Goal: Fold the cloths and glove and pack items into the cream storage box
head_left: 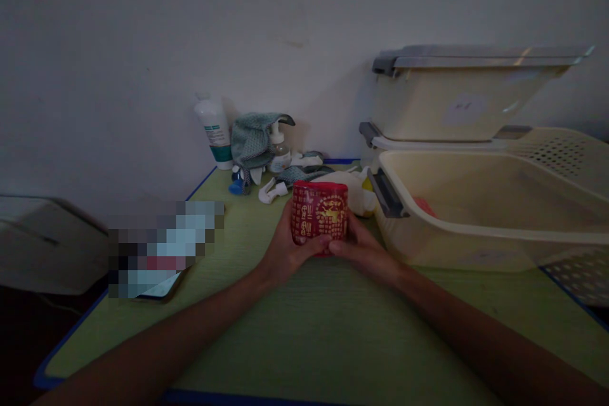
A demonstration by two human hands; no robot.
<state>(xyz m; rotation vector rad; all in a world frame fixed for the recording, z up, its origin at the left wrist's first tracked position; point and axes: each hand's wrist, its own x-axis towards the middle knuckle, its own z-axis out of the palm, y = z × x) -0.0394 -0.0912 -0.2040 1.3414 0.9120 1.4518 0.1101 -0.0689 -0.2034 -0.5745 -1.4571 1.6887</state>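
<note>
Between both hands, above the green table (304, 323), is a red round container with gold characters and a gold figure (320, 212). My left hand (288, 250) wraps its left side, with the thumb across the lower front. From the other side my right hand (364, 244) grips it, its thumb nearly meeting the left one. The fingers behind it are hidden. Just beyond lie a white spray nozzle (273, 191) and a grey-green cloth (299, 174).
An open cream plastic bin (457, 247) stands at the right, with a lidded bin (438, 104) behind it. At the back left are a white bottle (214, 130), a pump bottle (280, 155) and a draped cloth (252, 136). A blurred-out flat device (166, 285) lies left.
</note>
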